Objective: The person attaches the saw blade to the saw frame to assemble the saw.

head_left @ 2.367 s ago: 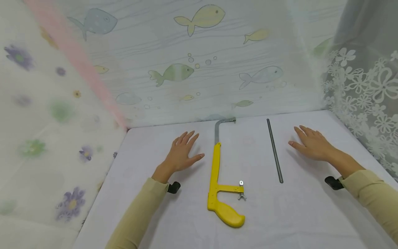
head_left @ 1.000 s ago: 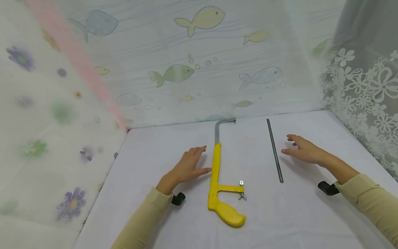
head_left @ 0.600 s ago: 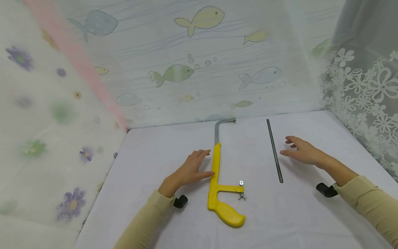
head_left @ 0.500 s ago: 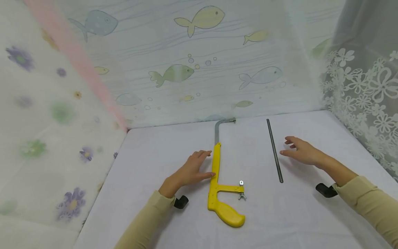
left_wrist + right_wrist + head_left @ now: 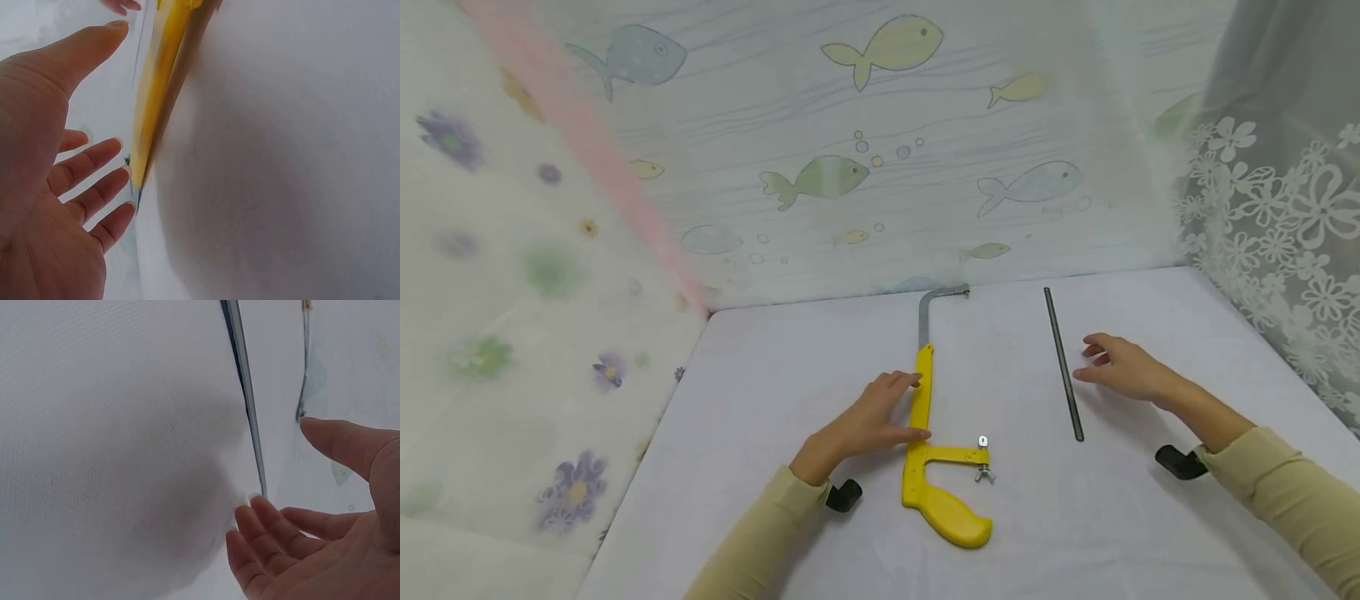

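Observation:
A hacksaw frame (image 5: 921, 400) with a yellow handle (image 5: 955, 517) and a grey bent front arm lies on the white table; no blade is fitted in it. Over its yellow bar hovers my left hand (image 5: 867, 421), thumb and fingers spread apart; the left wrist view shows the bar (image 5: 156, 87) beyond the fingertips, not gripped. To the right lies a dark, narrow hacksaw blade (image 5: 1063, 367). Just right of the blade is my right hand (image 5: 1123, 368), held above the cloth with loosely bent fingers. In the right wrist view its fingers stand close to the blade (image 5: 250, 406) without holding it.
A wing nut (image 5: 984, 475) sits on the frame's short yellow arm. Behind the white-covered table (image 5: 760, 375) hangs a fish-print curtain (image 5: 827, 175), with a flowered sheet (image 5: 490, 358) at left and lace (image 5: 1300, 233) at right. Black wrist mounts (image 5: 844, 497) stick out from the sleeves.
My left hand has moved right and nearer, from beside the saw frame to over its bar. My right hand has come nearer and slightly left, its fingers bending more. Frame and blade have stayed put.

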